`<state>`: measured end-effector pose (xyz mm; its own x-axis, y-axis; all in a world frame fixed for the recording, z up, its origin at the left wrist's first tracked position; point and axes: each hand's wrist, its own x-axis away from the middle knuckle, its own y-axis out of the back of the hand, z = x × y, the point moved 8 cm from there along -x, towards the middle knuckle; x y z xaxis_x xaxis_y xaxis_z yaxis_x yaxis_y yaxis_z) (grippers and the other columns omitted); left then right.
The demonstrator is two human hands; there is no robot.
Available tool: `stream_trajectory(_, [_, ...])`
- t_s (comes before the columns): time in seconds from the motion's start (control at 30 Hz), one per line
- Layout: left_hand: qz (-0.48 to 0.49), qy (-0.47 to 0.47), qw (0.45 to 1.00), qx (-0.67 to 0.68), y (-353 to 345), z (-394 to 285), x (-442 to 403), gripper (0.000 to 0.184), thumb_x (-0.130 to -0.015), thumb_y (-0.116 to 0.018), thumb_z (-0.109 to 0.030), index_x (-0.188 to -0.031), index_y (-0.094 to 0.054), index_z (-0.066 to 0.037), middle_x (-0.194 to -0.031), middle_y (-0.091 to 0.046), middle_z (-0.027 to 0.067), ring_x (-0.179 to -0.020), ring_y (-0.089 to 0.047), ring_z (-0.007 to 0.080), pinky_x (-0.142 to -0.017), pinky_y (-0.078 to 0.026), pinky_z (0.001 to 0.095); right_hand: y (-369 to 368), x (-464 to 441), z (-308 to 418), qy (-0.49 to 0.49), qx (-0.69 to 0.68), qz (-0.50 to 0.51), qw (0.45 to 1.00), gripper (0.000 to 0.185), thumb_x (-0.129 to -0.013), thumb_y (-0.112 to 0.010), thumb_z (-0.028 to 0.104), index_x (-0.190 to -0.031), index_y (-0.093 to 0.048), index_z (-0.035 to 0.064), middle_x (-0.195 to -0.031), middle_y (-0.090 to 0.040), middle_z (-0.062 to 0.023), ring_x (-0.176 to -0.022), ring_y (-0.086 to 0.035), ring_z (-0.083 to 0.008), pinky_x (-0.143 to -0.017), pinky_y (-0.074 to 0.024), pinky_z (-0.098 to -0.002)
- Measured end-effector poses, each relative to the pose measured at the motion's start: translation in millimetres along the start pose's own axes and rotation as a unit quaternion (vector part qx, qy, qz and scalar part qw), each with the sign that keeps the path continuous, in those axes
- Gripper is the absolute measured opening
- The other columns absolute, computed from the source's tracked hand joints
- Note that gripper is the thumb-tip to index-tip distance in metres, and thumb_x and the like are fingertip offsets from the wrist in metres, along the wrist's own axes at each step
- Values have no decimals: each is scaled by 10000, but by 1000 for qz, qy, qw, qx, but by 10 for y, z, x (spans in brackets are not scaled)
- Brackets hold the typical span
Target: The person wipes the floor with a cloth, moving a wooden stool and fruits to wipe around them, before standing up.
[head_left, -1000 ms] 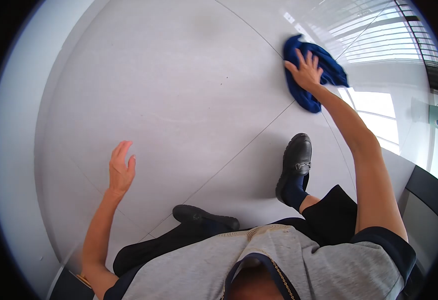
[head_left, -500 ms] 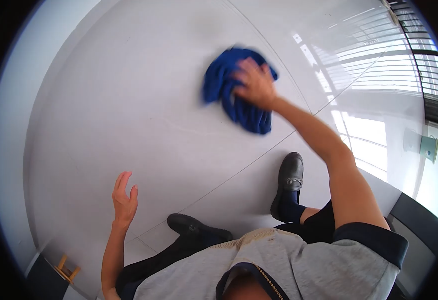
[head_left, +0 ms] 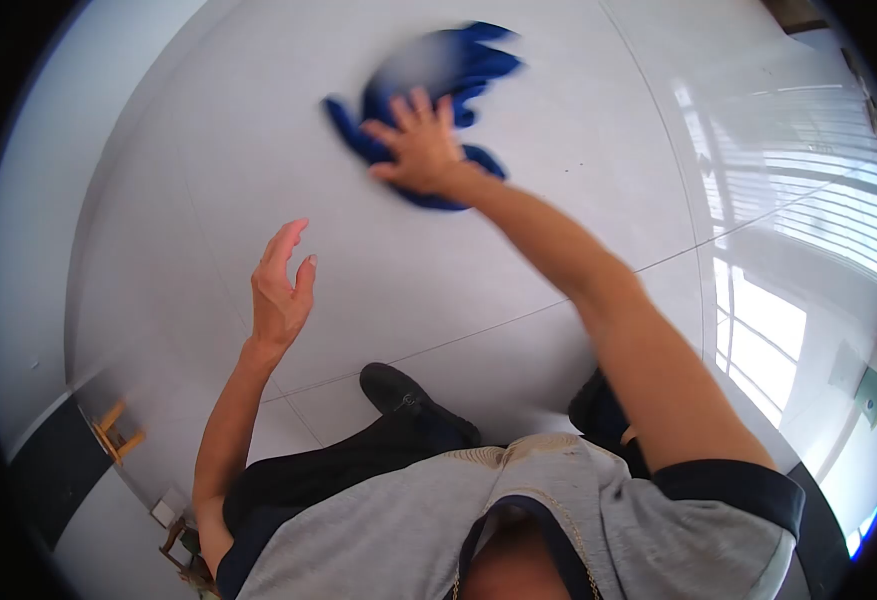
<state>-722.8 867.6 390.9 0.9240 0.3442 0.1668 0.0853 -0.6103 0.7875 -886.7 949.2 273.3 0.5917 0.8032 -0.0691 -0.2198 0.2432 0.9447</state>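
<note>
A dark blue cloth (head_left: 488, 65) lies bunched on the pale tiled floor (head_left: 578, 240), its edges blurred. My right hand (head_left: 418, 145) rests palm down on the cloth's lower part, fingers spread. To the lower left, my left hand (head_left: 283, 285) is held in the air over the floor, fingers apart and a little curved, with nothing in it.
Black shoes, one at the lower centre (head_left: 393, 388) and one partly behind my right arm. A pale wall (head_left: 28, 260) curves along the left. Small wooden furniture (head_left: 118, 432) stands at the lower left. Window light reflects at the right, near a green object (head_left: 872, 395).
My right hand and the cloth have moved left across the floor, away from the window reflections. The cloth's shape has changed. The view has shifted, and my left hand stays raised and empty.
</note>
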Motion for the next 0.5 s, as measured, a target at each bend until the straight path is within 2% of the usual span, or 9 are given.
stream_trajectory(0.03, [4, -11, 1000, 10, -38, -97, -92, 358, -756, -502, -24, -1112, -477, 2, -1120, -505, 180, -987, -510, 306, -851, -401, 348, -63, 82, 331, 34, 2, 33, 999, 583, -728, -489, 542, -1234, -412, 264, -1333, -264, -136, -1244, -147, -386, -953, -110, -606])
stream_trajectory(0.1, [8, -59, 998, 17, -90, -248, -171, 361, -757, -502, -22, -1116, -474, 3, -1119, -504, 185, -996, -507, 311, -858, -397, 351, -105, 474, 665, 123, -29, 43, 991, 553, -712, -529, 523, -1195, -444, 268, -1339, -264, -116, -1244, -166, -377, -961, -147, -585])
stream_trajectory(0.17, [18, -87, 996, 11, -193, -348, -215, 365, -763, -498, -24, -1125, -465, 10, -1119, -499, 197, -1027, -492, 326, -885, -379, 360, 62, 982, 541, 181, -54, 74, 979, 472, -730, -547, 493, -1140, -487, 268, -1335, -280, -69, -1254, -198, -299, -991, -181, -508])
stream_trajectory(0.23, [62, -115, 990, 48, -371, -506, -269, 362, -763, -492, -21, -1122, -463, 17, -1127, -492, 198, -1051, -475, 327, -897, -371, 364, 277, 1451, 75, 186, -18, 81, 979, 453, -752, -533, 486, -1142, -469, 266, -1312, -310, -59, -1223, -269, -251, -927, -262, -442])
stream_trajectory(0.27, [80, -129, 987, 49, -464, -575, -298, 361, -763, -490, -22, -1121, -462, 18, -1131, -489, 199, -1058, -469, 330, -897, -370, 368, 324, 1653, -274, 130, -21, 143, 981, 459, -752, -539, 470, -1151, -450, 263, -1286, -335, -65, -1201, -300, -250, -891, -282, -420])
stream_trajectory(0.33, [118, -146, 981, 54, -674, -673, -373, 363, -759, -489, -27, -1118, -460, 18, -1140, -479, 200, -1073, -455, 337, -899, -368, 378, 640, 2102, -1063, 13, 23, 135, 990, 504, -733, -563, 447, -1181, -422, 266, -1281, -337, -102, -1195, -303, -291, -899, -279, -459])
stream_trajectory(0.4, [143, -167, 974, 60, -833, -726, -433, 363, -760, -488, -30, -1119, -459, 19, -1141, -477, 201, -1072, -452, 343, -901, -366, 381, 948, 2624, -1885, -154, 51, 107, 981, 549, -735, -556, 463, -1212, -393, 247, -1316, -295, -125, -1210, -268, -340, -942, -238, -495])
stream_trajectory(0.5, [180, -206, 960, 56, -986, -764, -516, 365, -759, -487, -32, -1119, -458, 20, -1145, -470, 209, -1070, -445, 356, -904, -362, 388, 1385, 3254, -2714, -377, 101, 9, 921, 632, -757, -494, 534, -1283, -289, 251, -1348, -231, -166, -1237, -210, -369, -965, -213, -498])
